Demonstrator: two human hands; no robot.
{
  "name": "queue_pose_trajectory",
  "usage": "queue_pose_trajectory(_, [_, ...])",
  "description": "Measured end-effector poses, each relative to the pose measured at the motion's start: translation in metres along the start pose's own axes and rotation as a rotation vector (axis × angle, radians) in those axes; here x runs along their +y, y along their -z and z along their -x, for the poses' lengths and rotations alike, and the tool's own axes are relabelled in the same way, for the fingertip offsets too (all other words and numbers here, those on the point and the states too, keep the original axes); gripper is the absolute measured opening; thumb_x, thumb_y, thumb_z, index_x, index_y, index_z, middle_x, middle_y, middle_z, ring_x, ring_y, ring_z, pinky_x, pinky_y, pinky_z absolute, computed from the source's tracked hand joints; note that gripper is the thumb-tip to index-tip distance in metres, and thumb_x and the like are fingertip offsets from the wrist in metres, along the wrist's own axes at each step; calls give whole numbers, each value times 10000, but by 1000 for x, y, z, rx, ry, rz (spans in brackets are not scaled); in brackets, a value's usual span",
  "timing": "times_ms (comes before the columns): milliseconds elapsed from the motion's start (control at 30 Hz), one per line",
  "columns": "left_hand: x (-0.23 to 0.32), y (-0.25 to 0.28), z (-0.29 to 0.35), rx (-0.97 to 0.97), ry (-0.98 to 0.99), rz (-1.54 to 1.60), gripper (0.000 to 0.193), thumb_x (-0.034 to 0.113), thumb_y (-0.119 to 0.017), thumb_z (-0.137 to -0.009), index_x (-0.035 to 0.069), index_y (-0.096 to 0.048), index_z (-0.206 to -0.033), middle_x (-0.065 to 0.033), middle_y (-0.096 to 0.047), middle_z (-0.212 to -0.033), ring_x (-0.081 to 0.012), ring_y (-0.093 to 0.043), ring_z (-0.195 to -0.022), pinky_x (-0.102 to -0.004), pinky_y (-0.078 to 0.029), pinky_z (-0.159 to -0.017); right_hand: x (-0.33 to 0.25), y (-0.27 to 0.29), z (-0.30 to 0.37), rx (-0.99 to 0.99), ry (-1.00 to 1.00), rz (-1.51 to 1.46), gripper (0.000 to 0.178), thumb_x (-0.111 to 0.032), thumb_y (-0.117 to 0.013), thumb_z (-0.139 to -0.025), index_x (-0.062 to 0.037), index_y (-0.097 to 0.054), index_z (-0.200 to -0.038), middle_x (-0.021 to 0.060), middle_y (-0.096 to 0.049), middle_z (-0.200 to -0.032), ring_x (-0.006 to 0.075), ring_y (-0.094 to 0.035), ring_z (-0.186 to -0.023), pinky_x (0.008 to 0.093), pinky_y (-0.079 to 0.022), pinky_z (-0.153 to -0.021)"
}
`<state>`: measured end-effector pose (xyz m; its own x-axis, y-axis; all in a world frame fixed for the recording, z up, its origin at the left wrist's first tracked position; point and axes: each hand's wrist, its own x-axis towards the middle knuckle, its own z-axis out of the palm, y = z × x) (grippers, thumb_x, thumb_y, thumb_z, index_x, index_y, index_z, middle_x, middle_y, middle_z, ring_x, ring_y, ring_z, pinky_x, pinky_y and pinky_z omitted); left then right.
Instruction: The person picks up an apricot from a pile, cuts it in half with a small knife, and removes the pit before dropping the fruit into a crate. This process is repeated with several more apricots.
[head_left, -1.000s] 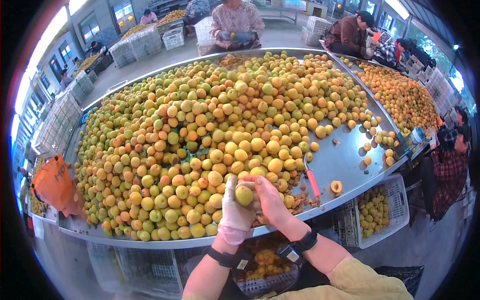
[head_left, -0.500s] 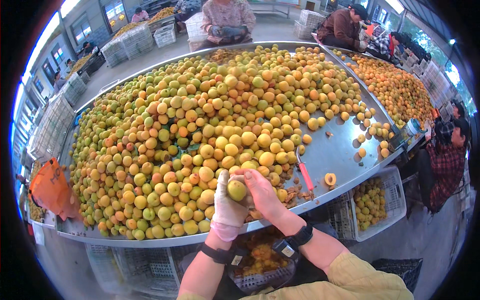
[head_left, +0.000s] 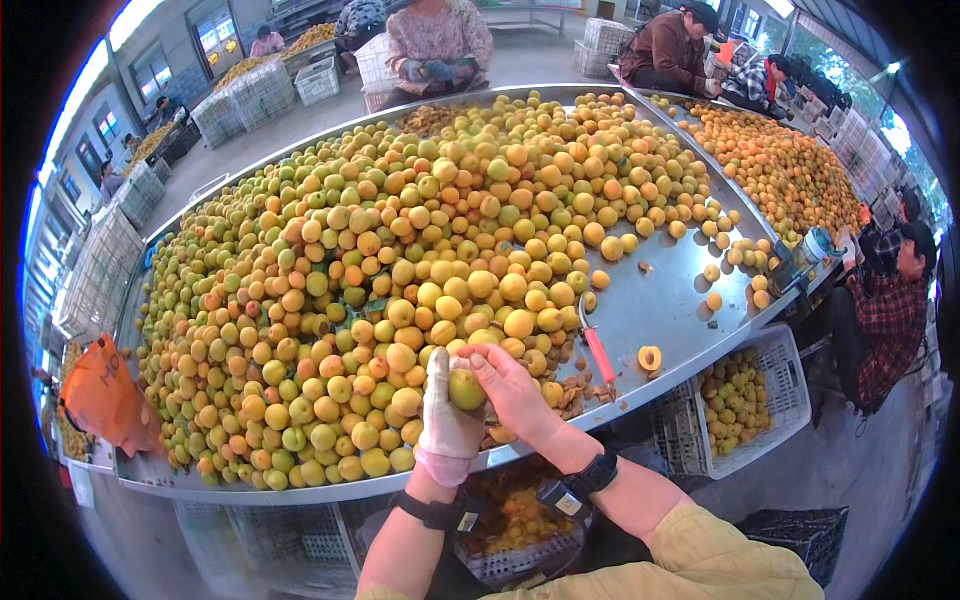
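Note:
Over the near edge of the metal table, a greenish apricot [head_left: 466,390] is held between my hands. My left hand [head_left: 447,422], in a whitish glove with a pink cuff, is closed round it from the left and below. Bare fingers of my right hand [head_left: 513,392] press on its top and right side; part of their grip is hidden. A big heap of yellow, green and orange apricots [head_left: 400,260] lies just beyond. To the right are a curved-blade knife [head_left: 598,352] with a red handle and an apricot half [head_left: 649,358], cut face up. Pits and scraps [head_left: 577,388] lie beside the knife.
The metal table [head_left: 665,300] has a raised rim. Below it stand a white crate of fruit [head_left: 785,375] and a basket of apricot pieces [head_left: 520,535] between my forearms. An orange bag [head_left: 102,395] hangs at left. Other people work around tables; one stands opposite [head_left: 437,45].
My right fingers have come in closer over the top of the apricot, covering more of it. The whole view has shifted slightly; the knife and the apricot half lie as before.

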<state>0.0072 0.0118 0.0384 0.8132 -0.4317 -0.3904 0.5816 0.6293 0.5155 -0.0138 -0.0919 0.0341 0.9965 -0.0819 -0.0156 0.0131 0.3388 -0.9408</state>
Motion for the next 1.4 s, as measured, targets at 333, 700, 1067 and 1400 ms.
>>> queue_pose_trajectory(333, [0,-3,4,95,-237,-229,445,480,-480,-979,75,-562,-1146,-40,-605,-1088,-145,-578,-1013,-310,-475,-902,3,2,-4,118,565,753,440,-388,-540,-967,12,-568,-1150,161,-564,-1095,299,-543,-1023,352,-421,-925])
queue_pose_trajectory(700, [-1,9,-9,109,-178,-28,368,479,-505,-970,126,-557,-880,5,-575,-823,-105,-552,-755,-258,-492,-696,-14,-3,4,85,501,763,342,-344,-623,-913,-11,-606,-991,137,-561,-865,323,-548,-826,361,-452,-725])
queue_pose_trajectory(1067, [9,-8,-1,206,-120,52,385,517,-518,-952,154,-581,-842,7,-593,-770,-118,-575,-711,-261,-470,-647,-7,-5,3,61,463,663,369,-355,-614,-920,-14,-621,-1061,124,-573,-874,280,-567,-815,348,-457,-729])
queue_pose_trajectory(1400, [15,-1,-12,74,-125,-47,728,663,-360,-938,23,-520,-1244,-127,-588,-1133,-234,-591,-990,-357,-504,-859,-5,7,-5,-124,456,840,636,-545,-656,-811,-24,-600,-1172,262,-440,-1396,400,-430,-1278,427,-338,-1059])
